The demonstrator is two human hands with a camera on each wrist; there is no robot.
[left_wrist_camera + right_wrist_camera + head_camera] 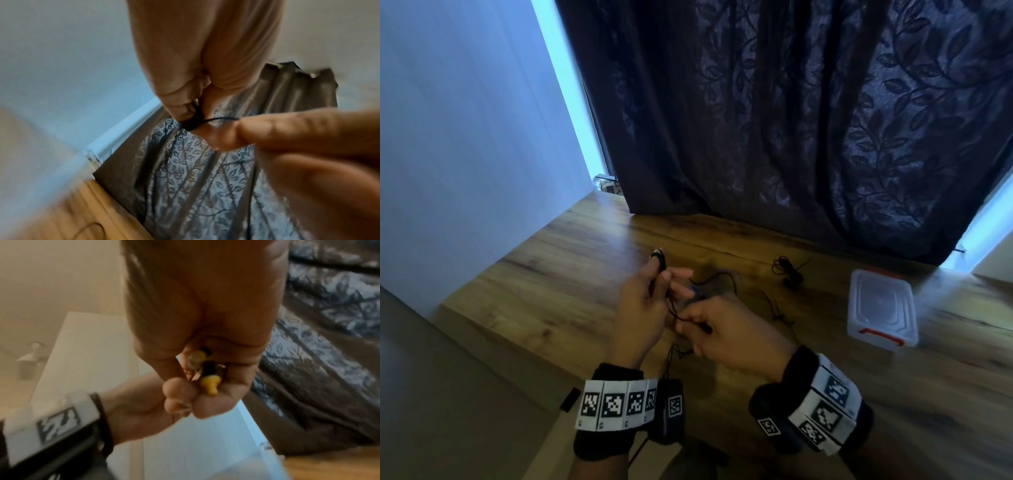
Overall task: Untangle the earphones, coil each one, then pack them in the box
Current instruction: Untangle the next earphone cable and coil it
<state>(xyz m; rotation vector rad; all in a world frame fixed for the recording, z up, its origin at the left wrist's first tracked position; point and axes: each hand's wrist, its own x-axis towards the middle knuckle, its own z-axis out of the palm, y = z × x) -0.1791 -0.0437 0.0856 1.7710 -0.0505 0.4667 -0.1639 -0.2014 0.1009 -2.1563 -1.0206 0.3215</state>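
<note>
Over the wooden table, my left hand grips a black earphone cable, with turns wound on its raised finger. In the left wrist view its fingertips pinch the black cable beside a small metal plug. My right hand pinches the same cable just right of the left hand. In the right wrist view its curled fingers hold yellow-tipped earbuds. A second black earphone bundle lies on the table farther back. The clear plastic box with red latches stands at the right.
A dark leaf-patterned curtain hangs along the table's far edge. A pale wall borders the left side. Loose cable strands trail between my right hand and the box. Both wrists wear marker bands.
</note>
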